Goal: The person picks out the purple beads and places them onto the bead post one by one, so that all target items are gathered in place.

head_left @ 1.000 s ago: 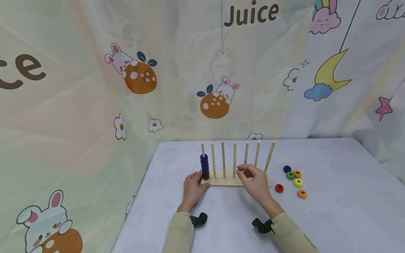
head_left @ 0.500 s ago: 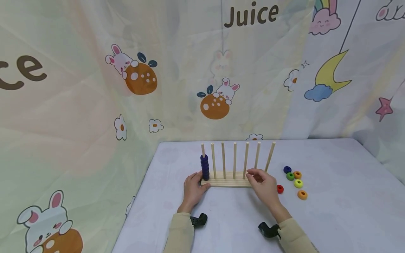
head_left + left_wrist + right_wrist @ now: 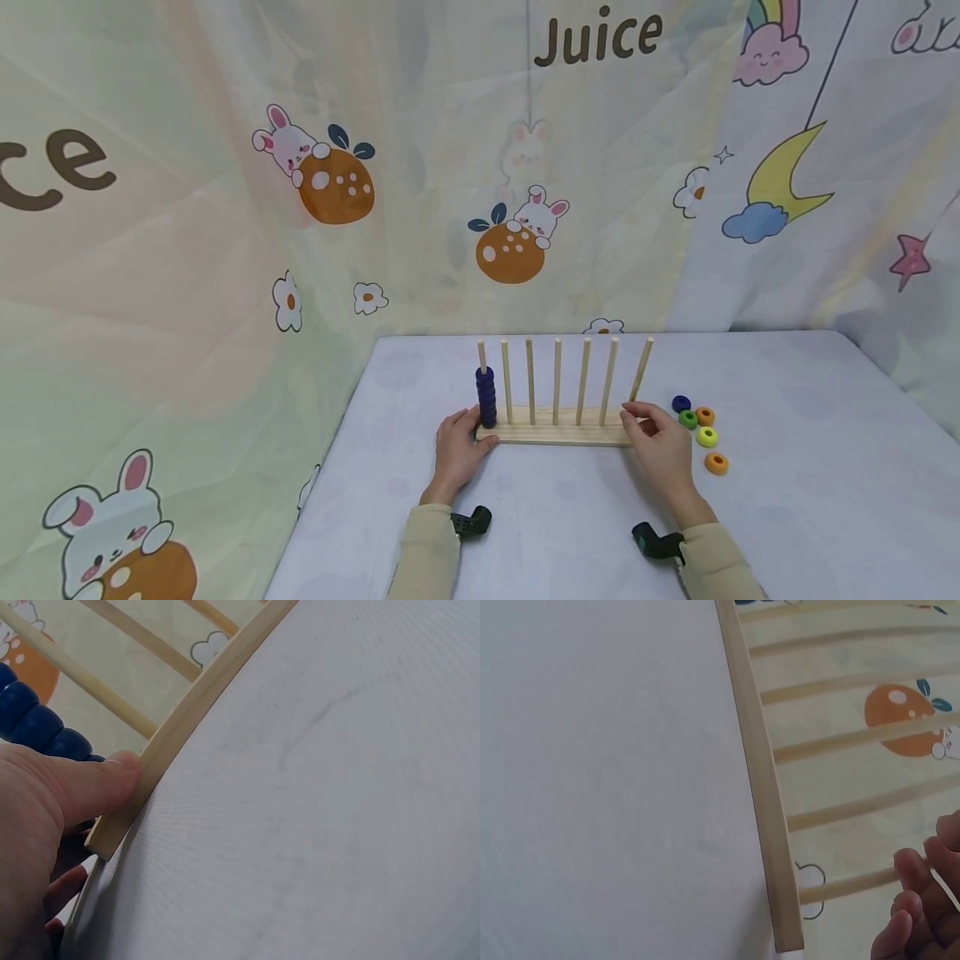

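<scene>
A wooden rack with a row of upright pegs (image 3: 555,435) stands on the table. Its leftmost peg carries a stack of dark blue beads (image 3: 486,398); the other pegs are bare. My left hand (image 3: 459,448) grips the left end of the base, its thumb (image 3: 112,780) on the front and its fingers behind. At the right end, my right hand (image 3: 662,446) has loosely bent fingers and carries no bead. Those fingertips overlap the rightmost peg (image 3: 847,885) in the right wrist view.
Right of the rack lie loose beads: one dark blue (image 3: 681,403), one green (image 3: 688,419), one yellow (image 3: 707,437), an orange bead (image 3: 705,416) and another orange bead (image 3: 716,463). A printed cloth (image 3: 420,275) hangs behind the white table (image 3: 555,533).
My right hand has moved right along the pegs, from the middle to the right end, and now hides the red bead. My left hand stays on the base.
</scene>
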### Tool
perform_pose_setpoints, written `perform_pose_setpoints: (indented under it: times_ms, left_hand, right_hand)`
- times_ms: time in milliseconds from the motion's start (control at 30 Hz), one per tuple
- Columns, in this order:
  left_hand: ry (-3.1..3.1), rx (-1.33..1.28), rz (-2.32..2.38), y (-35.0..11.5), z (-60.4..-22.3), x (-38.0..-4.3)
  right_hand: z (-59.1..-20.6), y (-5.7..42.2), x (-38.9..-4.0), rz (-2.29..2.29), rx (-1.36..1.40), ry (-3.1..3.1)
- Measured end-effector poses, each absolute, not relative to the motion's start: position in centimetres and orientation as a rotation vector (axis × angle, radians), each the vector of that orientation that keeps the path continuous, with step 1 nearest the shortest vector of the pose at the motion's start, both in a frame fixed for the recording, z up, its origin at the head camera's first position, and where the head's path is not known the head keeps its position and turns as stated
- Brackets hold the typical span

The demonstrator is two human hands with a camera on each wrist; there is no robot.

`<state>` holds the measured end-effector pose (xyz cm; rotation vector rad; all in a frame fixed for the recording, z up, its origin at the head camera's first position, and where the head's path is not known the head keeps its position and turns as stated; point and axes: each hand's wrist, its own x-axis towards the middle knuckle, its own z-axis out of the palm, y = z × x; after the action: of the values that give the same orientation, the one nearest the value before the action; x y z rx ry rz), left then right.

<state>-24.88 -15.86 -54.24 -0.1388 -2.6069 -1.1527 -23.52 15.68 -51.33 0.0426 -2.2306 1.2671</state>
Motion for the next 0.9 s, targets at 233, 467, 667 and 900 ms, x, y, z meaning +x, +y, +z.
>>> perform_pose_setpoints:
  times_ms: [233, 467, 667, 900]
  left_hand:
    - [-2.616, -0.141, -1.160, -15.8, -54.1, -24.9]
    - [-2.619, -0.133, -1.158, -15.8, -54.2, -24.9]
    - [-2.596, -0.156, -1.151, -15.8, -54.2, -24.9]
    - [-2.619, -0.142, -1.160, -15.9, -54.3, -25.0]
  right_hand:
    - [-51.4, 17.3, -23.7, 1.271, -0.091, -2.210]
    - [-51.2, 18.1, -23.8, 1.301, -0.124, -2.142]
    - [-51.5, 19.0, -24.1, 1.286, -0.193, -2.115]
    - [-52.0, 20.2, -24.5, 1.243, -0.276, -2.127]
